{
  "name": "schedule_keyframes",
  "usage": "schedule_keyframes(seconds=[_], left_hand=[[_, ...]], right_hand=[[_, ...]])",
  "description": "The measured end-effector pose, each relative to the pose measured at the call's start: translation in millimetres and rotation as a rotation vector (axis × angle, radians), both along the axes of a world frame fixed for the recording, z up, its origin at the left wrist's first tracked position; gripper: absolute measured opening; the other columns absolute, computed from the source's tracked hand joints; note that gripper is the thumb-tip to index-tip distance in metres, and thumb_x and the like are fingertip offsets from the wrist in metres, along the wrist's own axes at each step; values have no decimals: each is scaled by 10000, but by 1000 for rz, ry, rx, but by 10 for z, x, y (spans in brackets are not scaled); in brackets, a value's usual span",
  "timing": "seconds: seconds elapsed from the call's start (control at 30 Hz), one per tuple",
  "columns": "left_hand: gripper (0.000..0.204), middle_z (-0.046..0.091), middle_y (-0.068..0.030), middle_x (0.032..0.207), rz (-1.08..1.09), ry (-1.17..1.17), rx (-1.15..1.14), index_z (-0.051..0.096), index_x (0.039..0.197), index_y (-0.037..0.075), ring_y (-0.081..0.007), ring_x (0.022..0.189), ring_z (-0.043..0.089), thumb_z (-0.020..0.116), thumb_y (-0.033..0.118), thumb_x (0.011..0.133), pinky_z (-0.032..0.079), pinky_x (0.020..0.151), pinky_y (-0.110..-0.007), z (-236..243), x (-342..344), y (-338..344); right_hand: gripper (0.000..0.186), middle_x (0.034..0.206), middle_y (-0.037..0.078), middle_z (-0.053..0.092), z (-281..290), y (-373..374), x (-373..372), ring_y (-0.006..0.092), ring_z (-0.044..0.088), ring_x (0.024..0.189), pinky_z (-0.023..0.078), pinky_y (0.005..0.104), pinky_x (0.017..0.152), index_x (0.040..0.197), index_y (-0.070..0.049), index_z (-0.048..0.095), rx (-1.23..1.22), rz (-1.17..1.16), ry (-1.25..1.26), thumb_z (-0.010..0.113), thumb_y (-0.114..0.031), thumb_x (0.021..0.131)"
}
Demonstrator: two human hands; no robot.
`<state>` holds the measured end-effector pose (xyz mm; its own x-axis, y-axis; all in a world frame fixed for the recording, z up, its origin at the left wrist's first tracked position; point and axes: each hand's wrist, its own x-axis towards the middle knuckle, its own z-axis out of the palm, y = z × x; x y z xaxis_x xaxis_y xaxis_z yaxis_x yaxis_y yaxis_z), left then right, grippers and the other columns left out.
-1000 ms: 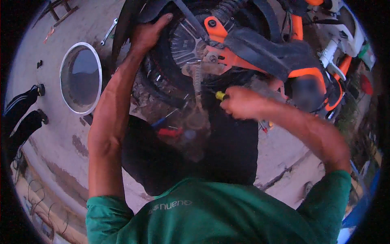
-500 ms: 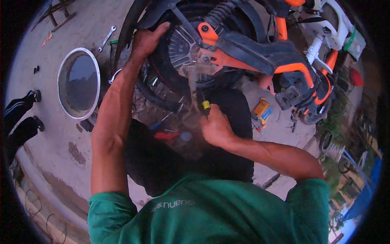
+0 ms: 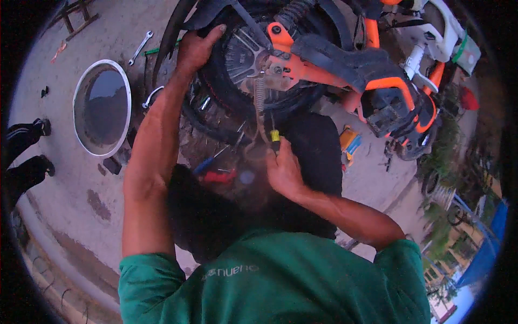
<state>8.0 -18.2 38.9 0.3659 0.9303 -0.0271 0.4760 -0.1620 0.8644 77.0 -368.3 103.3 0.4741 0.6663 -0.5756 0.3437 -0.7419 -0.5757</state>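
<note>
My left hand (image 3: 197, 49) grips the black tyre (image 3: 218, 81) of a motorbike rear wheel at upper centre, thumb lying over it. My right hand (image 3: 283, 167) is closed on a screwdriver (image 3: 274, 135) with a yellow and black handle, its shaft pointing up beside a coiled spring (image 3: 259, 94) and metal stand below the hub. An orange frame arm (image 3: 307, 73) crosses the wheel. Loose tools, among them a blue-handled one (image 3: 205, 164) and a red item (image 3: 218, 176), lie on the ground between my knees; whether the screwdriver's tip touches anything I cannot tell.
A metal basin of dark water (image 3: 101, 108) and a spanner (image 3: 140, 47) lie left. Another person's dark-trousered legs (image 3: 24, 140) are at the left edge. A yellow-blue box (image 3: 349, 144) sits by my right knee. The motorbike's white and orange front (image 3: 431, 38) extends to the upper right.
My right hand with the screwdriver has moved left and down since one second ago, the screwdriver now more upright. My left hand stays on the wheel. The view has shifted slightly.
</note>
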Motion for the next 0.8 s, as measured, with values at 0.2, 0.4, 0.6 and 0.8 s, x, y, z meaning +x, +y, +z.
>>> schedule_keyframes(seconds=[0.2,0.4,0.6,0.8], left_hand=[[753,675,-211,1247,-26,-7,-62,621,1290,1,-358,1182,631,723,579,819,475,982,-387,8,-40,-9],[717,677,-219,1236,-69,-121,-134,631,1259,-17,-358,1167,637,731,546,827,475,973,-383,-55,-25,-23],[754,682,-241,1210,-42,-93,-162,637,1223,-55,-345,1168,639,743,563,804,470,980,-396,-220,-158,-27],[802,643,-298,1232,94,-141,-83,589,1248,-89,-402,1180,619,754,542,783,465,995,-419,-386,-263,-394]], right_hand=[[543,1106,330,629,-77,-48,-55,520,603,1022,470,567,893,1399,63,388,9,-16,-75,517,-290,1007],[504,1092,316,645,-18,-57,25,526,600,1025,466,578,881,1385,-7,426,4,-107,-19,498,-348,1022],[475,1024,314,641,-46,-124,249,530,592,1028,470,563,871,1337,-1,434,34,112,-186,500,-350,1022],[547,1071,315,634,24,-246,957,498,608,1023,481,538,865,1387,-1,397,-92,327,-279,517,-376,1008]])
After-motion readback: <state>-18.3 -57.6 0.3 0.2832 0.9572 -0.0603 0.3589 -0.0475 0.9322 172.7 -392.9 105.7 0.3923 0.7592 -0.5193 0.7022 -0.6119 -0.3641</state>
